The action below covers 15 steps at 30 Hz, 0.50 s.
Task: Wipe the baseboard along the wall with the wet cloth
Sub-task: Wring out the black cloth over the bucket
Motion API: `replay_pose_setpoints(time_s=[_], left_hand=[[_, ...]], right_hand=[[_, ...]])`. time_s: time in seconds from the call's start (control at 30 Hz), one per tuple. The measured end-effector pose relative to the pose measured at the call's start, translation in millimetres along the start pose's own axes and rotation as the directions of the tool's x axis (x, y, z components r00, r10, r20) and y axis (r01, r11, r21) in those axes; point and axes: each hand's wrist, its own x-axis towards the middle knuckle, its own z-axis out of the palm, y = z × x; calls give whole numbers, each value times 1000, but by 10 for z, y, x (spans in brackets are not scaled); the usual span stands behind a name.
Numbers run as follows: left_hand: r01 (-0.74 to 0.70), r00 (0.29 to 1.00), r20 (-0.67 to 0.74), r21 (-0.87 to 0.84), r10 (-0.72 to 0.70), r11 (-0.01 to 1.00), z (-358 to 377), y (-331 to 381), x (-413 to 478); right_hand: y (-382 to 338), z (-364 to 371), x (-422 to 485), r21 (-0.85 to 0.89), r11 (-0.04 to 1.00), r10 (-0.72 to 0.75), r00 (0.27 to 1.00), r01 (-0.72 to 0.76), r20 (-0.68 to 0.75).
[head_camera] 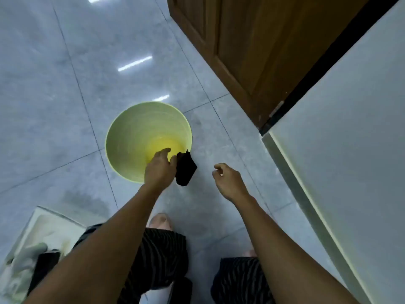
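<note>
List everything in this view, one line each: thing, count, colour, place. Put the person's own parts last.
bucket: one, pale green with a yellow bottom, on the floor ahead of the person.
cloth: one, black, hanging from the left hand at the bucket's near right rim.
door: one, brown wood, top right.
wall: one, white, along the right side.
baseboard: one, pale grey, at the foot of the wall.
floor: grey glossy tiles with dark joints.
tray: one, white, bottom left, holding blurred light and dark items.
left hand: one, over the bucket's near rim, pinching the cloth.
right hand: one, empty, fingers loosely curled, between the bucket and the baseboard.
shorts: dark, striped, bottom centre.
</note>
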Motion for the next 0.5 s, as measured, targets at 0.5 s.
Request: replay_pose_setpoints(time_s=[0.5], left_hand=[[366, 723, 656, -99, -216, 925, 306, -288, 967]], right_hand=[[408, 1007, 803, 861, 314, -219, 852, -400, 475]])
